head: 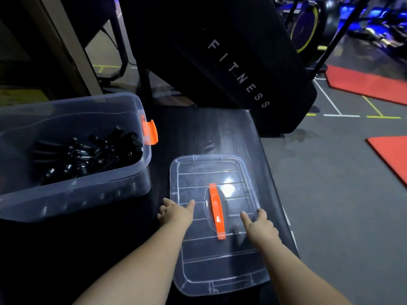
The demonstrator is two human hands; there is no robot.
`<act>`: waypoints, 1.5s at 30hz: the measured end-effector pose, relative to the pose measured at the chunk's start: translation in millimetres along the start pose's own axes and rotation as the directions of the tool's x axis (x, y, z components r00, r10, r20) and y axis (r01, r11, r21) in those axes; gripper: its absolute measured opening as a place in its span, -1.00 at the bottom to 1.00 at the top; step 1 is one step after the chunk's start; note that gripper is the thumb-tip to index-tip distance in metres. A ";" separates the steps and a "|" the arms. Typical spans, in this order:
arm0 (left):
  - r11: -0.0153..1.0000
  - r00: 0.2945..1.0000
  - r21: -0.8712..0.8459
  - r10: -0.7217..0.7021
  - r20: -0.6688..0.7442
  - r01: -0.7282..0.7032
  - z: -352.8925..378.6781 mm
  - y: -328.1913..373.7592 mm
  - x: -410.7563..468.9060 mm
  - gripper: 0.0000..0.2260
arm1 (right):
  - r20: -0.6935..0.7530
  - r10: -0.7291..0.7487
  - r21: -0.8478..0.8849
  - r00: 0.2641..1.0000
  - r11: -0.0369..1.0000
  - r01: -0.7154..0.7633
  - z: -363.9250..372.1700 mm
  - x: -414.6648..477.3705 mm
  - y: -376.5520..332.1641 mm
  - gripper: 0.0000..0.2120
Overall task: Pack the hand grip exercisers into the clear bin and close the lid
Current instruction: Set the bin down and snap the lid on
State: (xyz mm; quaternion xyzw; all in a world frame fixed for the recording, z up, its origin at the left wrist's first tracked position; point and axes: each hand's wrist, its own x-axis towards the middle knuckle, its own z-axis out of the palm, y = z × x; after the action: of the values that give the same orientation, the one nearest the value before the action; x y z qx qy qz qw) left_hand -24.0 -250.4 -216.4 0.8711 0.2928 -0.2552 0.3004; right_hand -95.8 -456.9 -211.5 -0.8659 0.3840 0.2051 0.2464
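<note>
The clear bin (123, 179) stands uncovered at the left of a dark table, several black hand grip exercisers (88, 154) piled inside it. An orange latch (150, 132) hangs on its right end. The clear lid (198, 256) with an orange handle (217, 211) lies flat on the table to the right of the bin. My left hand (176, 212) is at the lid's left edge with its thumb over the top and its fingers spread. My right hand (261, 226) is at the lid's right edge in the same way. Both hands look open; whether they touch the lid is unclear.
The dark table (220, 133) ends just right of the lid, with grey floor below. A black slanted panel reading FITNESS (237, 73) rises behind the table. Red mats (370, 84) and exercise machines (312, 29) lie at the far right.
</note>
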 end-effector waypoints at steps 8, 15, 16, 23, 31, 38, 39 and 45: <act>0.859 0.979 -0.502 0.179 0.102 -0.105 -14.6 27.0 -13.9 -0.71 | -0.083 0.011 0.137 0.997 0.991 0.000 -43.8 -2.4 6.3 -0.22; 0.632 0.917 -0.730 0.397 0.018 -0.260 -77.7 82.4 -60.4 -0.81 | -0.254 -0.009 0.278 0.967 0.957 0.082 -116.6 -20.1 -14.2 -0.28; 0.581 0.913 -0.772 0.407 0.003 -0.257 -90.0 88.1 -66.8 -0.81 | -0.287 -0.012 0.281 0.958 0.955 0.096 -126.2 -24.1 -21.5 -0.29; 0.242 0.940 -0.927 0.256 -0.225 -0.288 -179.6 103.6 -97.9 -0.75 | -0.398 0.169 0.470 0.902 0.882 0.042 -165.8 -64.5 -80.2 -0.27; 0.134 0.948 -0.944 -0.060 -0.313 -0.303 -262.8 57.7 -88.7 -0.75 | 0.023 -0.196 0.895 0.980 0.441 0.067 -114.6 -137.8 -198.7 -0.51; -0.060 0.965 -0.966 -0.098 -0.245 -0.252 -300.0 -2.6 -65.1 -0.79 | -0.248 -0.204 0.760 0.947 0.564 0.321 -66.0 -162.2 -251.6 -0.46; -0.056 0.966 -0.968 -0.097 -0.238 -0.244 -305.1 -12.9 -59.4 -0.80 | -0.258 -0.232 0.744 0.938 0.572 0.346 -60.9 -161.7 -255.9 -0.49; -0.020 0.959 -0.985 -0.229 -0.164 -0.174 -347.1 -88.2 -13.1 -0.81 | -0.273 -0.438 0.688 0.856 0.533 0.492 -42.1 -149.9 -277.4 -0.84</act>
State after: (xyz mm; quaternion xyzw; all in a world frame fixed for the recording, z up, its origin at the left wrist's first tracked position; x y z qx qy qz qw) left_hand 1.6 35.6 -2.0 0.4129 0.4429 0.1508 0.7814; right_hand 30.6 -235.0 -21.8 -0.7672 0.1968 -0.0699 0.6065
